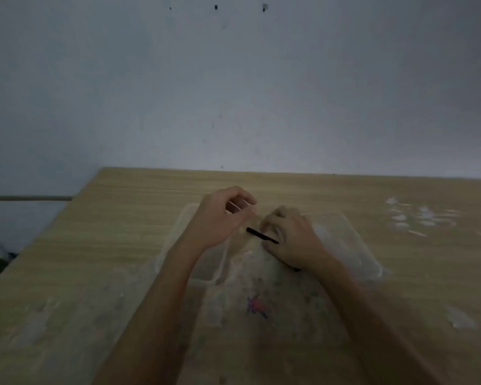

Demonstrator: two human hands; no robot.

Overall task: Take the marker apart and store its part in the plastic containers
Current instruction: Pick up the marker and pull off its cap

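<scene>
We note a thin black marker rod (262, 235) bridging our hands, its right end pinched in our curled right hand (292, 240). Left hand (222, 218) fingers curl around a pale piece, blurred. Beneath lie two clear plastic containers (353, 245) on the scuffed wooden table (122, 218).

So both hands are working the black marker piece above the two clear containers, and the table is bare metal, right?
Not metal: the head view shows a light wood-grain table. Otherwise right: the left hand and right hand work the black marker piece above the two clear containers.
</scene>
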